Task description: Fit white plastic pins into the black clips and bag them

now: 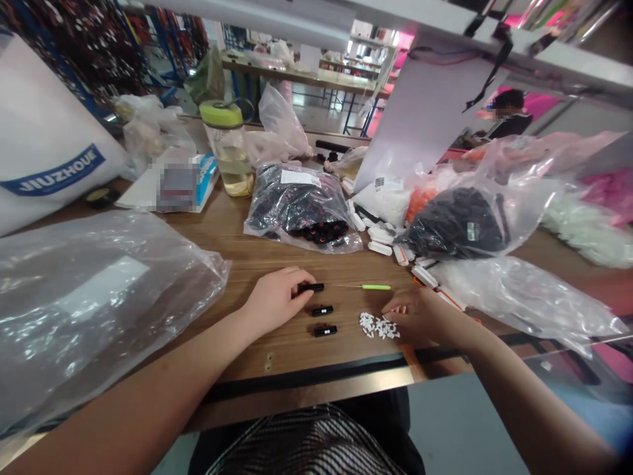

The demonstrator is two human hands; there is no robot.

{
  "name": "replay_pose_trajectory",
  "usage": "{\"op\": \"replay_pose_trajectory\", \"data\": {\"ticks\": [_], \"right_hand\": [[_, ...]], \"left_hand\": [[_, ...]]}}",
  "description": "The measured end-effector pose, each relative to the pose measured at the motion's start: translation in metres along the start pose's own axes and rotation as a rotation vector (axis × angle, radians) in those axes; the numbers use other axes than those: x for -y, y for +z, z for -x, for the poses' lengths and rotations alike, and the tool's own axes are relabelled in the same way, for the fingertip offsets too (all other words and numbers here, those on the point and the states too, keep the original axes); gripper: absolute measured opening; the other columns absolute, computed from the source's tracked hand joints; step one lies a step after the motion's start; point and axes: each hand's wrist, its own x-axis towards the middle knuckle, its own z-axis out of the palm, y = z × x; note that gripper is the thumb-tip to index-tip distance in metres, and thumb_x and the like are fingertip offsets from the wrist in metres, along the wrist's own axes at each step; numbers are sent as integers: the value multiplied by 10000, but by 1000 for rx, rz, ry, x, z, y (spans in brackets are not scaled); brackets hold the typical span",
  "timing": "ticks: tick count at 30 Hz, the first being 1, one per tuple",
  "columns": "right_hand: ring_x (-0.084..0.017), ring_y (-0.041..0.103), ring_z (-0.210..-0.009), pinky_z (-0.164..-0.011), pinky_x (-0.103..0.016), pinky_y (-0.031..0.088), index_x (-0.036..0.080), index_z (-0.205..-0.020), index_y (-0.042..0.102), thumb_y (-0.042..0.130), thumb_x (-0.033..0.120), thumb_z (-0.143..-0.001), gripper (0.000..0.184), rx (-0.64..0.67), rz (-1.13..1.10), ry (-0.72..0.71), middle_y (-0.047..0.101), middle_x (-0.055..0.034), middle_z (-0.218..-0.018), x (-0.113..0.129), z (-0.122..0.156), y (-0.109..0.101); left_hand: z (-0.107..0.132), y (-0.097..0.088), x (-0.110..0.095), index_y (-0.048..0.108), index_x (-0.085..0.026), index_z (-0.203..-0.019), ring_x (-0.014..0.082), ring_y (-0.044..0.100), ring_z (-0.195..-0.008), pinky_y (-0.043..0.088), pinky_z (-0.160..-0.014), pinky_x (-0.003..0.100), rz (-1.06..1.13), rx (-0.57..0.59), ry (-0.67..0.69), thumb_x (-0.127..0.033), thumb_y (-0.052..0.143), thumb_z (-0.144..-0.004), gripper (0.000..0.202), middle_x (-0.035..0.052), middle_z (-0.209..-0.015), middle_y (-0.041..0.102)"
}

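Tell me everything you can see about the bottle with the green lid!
The bottle is a clear drinking bottle that looks like plastic. It has a bright yellow-green lid with a thin dark loop on top. Pale yellow liquid fills its lower part. It stands upright on the wooden table, and no hand touches it. A blue and white box sits close to its left side, and a clear bag rises behind it.

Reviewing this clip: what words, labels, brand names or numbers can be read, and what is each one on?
"JIUZHOUE" on the blue band of the white sack. The white label on the clear bag of black parts and the QR-code label on the white package are too small to read; the blue-and-white box is blurred.
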Motion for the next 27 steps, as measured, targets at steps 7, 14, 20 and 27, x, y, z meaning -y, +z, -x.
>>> {"op": "replay_pose_trajectory", "data": {"ticks": [7,14,20,27], "right_hand": [[-165,610,-672,-649,-290,397,219,-708,672,526,171,-812,185,29,165,-31,711,-17,-747,9,2,7],[-170,573,-655,-642,-297,346,197,-731,642,486,171,-860,204,-118,382,-47,659,-38,-706,6,-7,10],[-168,627,-723,-695,-280,417,220,-817,706,485,261,-940,256,-115,193,-136,725,-29,-830,-14,2,8],[-180,650,-636,-596,-279,441,228,-815,760,545,379,-902,277,-200,79,100,755,-26,-776,-16,4,16]], "left_hand": [[0,-2,-1,671,-230,-1017,135,557,-695,432,-711,283,5,21,3,-251,598,-898,141,-20,-822,614],[1,-2,-1,670,-222,-1019,137,559,-692,429,-703,288,-5,22,9,-238,614,-893,139,-16,-822,618],[1,-1,0,674,-236,-1016,132,562,-680,436,-697,287,-5,14,7,-237,623,-889,137,-18,-836,630],[1,-3,-2,670,-230,-1003,129,558,-673,441,-696,291,4,22,4,-234,634,-887,121,-20,-829,625]]}}
